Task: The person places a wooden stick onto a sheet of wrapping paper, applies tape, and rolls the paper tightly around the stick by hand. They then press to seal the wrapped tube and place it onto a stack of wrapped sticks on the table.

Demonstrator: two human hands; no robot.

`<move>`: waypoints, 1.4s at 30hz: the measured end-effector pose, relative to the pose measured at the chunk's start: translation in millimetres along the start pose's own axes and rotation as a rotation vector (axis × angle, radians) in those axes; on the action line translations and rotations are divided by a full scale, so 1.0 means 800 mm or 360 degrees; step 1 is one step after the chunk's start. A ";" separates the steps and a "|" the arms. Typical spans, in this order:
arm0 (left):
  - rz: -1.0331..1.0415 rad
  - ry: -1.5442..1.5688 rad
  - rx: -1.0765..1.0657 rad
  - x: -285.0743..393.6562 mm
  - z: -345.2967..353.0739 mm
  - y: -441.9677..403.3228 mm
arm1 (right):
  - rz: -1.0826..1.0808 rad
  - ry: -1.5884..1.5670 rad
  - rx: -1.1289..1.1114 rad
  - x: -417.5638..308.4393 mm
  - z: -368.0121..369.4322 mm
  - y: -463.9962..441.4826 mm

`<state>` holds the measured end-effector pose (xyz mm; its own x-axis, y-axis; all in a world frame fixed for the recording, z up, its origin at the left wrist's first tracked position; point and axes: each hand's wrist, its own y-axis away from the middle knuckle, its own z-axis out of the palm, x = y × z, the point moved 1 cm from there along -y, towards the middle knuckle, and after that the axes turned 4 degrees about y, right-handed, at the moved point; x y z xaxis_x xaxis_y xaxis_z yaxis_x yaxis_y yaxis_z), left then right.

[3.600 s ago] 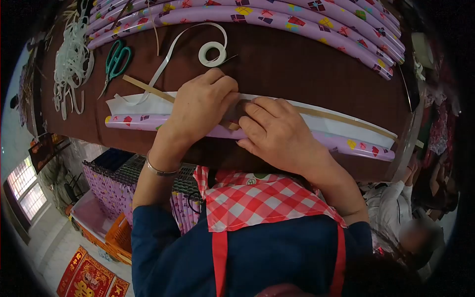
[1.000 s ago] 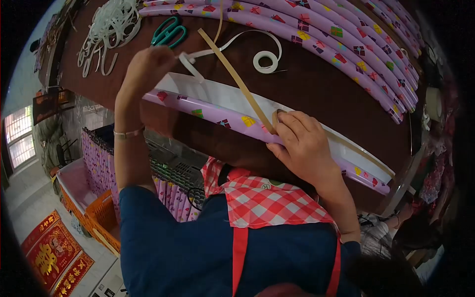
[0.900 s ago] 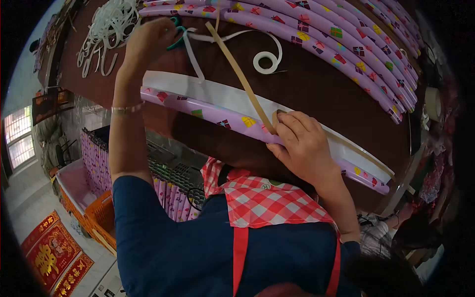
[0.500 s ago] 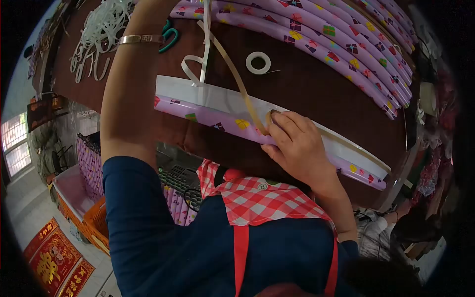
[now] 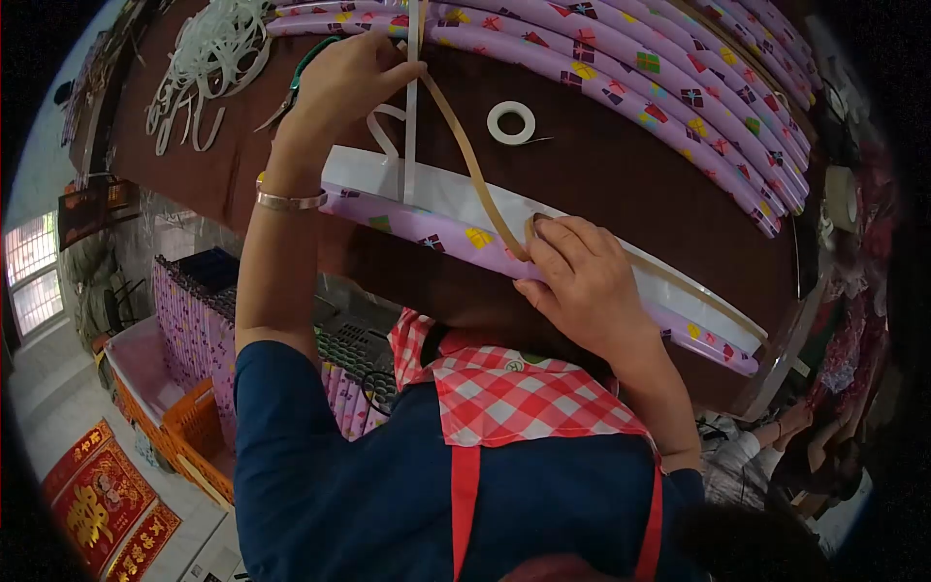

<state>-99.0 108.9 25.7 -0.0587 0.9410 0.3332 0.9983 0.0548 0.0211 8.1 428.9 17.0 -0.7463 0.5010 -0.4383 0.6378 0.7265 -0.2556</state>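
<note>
My left hand point(image 5: 354, 78) is raised over the table's far left part, its thumb and fingers closed near a white strip point(image 5: 411, 126) that hangs down to the paper; the fingertips are partly hidden. My right hand point(image 5: 587, 276) presses on the half-rolled purple gift-print paper point(image 5: 436, 229), its fingers wrapped round the curled end of a tan strip point(image 5: 465, 150). The white inner side point(image 5: 446, 184) of the paper shows behind the roll. Green-handled scissors point(image 5: 294, 90) lie partly behind my left hand. A roll of white tape point(image 5: 511, 123) lies beyond the paper.
Several finished purple rolls point(image 5: 621, 82) lie along the table's far side. A heap of white strips point(image 5: 215, 48) is at the far left. Below the table, an orange crate point(image 5: 199, 427) stands at the left. Another person's arm point(image 5: 781, 425) shows at the lower right.
My left hand has left the paper, gone up past the scissors and come back down beside the white strip, which now hangs straight. My right hand remains on the paper and tan strip.
</note>
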 end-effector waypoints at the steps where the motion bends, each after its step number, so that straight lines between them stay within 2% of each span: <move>1: -0.0105 0.0176 0.0048 0.000 0.007 -0.009 | -0.0003 0.0009 0.0003 0.001 0.000 0.001; 3: -0.0167 0.0305 0.0067 0.005 0.009 -0.027 | -0.0008 -0.0023 0.0024 0.000 0.000 0.003; 5: -0.0289 0.0189 0.0060 0.012 0.003 -0.040 | -0.0002 -0.0015 0.0034 0.001 0.001 0.003; 6: -0.0136 0.0139 0.0255 0.016 0.004 -0.039 | 0.0002 -0.0019 0.0037 0.000 0.001 0.003; 10: 0.0011 0.0300 0.0396 0.014 0.018 -0.055 | 0.0005 0.0016 0.0018 0.000 -0.002 0.001; 12: -0.0032 0.0508 0.0170 0.012 0.021 -0.065 | -0.0004 -0.0038 0.0019 0.001 0.000 0.002; 17: -0.0125 0.0773 -0.0085 0.029 -0.009 -0.064 | -0.0003 -0.0034 0.0011 0.001 -0.001 0.002; 18: -0.0126 0.0772 -0.0085 0.023 -0.009 -0.067 | -0.0001 -0.0039 0.0007 0.001 -0.001 0.002; 20: -0.0331 0.0771 -0.0102 0.003 -0.004 -0.077 | -0.0001 -0.0036 -0.0001 0.001 0.000 0.002; 25: -0.0195 0.0791 -0.0181 0.018 0.004 -0.081 | -0.0013 -0.0035 -0.0011 -0.001 -0.004 0.000; 27: -0.0241 0.0760 -0.0114 0.009 0.000 -0.089 | 0.0011 -0.0015 -0.0027 -0.002 -0.003 0.000; 28: -0.0095 0.1368 -0.0092 -0.067 0.022 -0.119 | -0.0015 -0.0030 -0.0018 -0.002 -0.002 0.000; 30: -0.0042 0.1287 -0.0036 -0.085 -0.004 -0.125 | 0.0013 -0.0006 -0.0022 -0.001 -0.001 0.002; 32: 0.0086 0.1165 0.0035 -0.137 -0.046 -0.115 | 0.0015 -0.0015 -0.0023 -0.001 -0.003 0.001; 33: 0.0152 0.1105 0.0069 -0.190 -0.074 -0.136 | 0.0021 -0.0014 -0.0024 -0.001 -0.004 0.000; 35: 0.0284 0.0984 0.0136 -0.350 -0.142 -0.251 | 0.0022 -0.0009 -0.0026 0.000 -0.003 -0.001; 37: 0.0413 0.0874 0.0192 -0.445 -0.189 -0.275 | 0.0034 -0.0003 -0.0039 -0.001 -0.002 0.001; 39: 0.0539 0.0771 0.0246 -0.439 -0.198 -0.232 | 0.0026 0.0008 -0.0008 -0.001 -0.001 0.003; 40: 0.0601 0.0712 0.0277 -0.407 -0.196 -0.194 | 0.0026 0.0005 -0.0013 -0.001 -0.001 0.003; 41: 0.0665 0.0649 0.0308 -0.390 -0.191 -0.210 | 0.0021 0.0012 -0.0011 -0.001 -0.001 0.002; 42: 0.0732 0.0585 0.0336 -0.331 -0.179 -0.173 | 0.0018 0.0020 -0.0008 -0.001 0.000 0.002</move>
<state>-221.6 -196.0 69.5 0.4179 0.7096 0.5673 0.8980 -0.2282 -0.3761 9.3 429.9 17.2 -0.7416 0.5149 -0.4300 0.6451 0.7232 -0.2466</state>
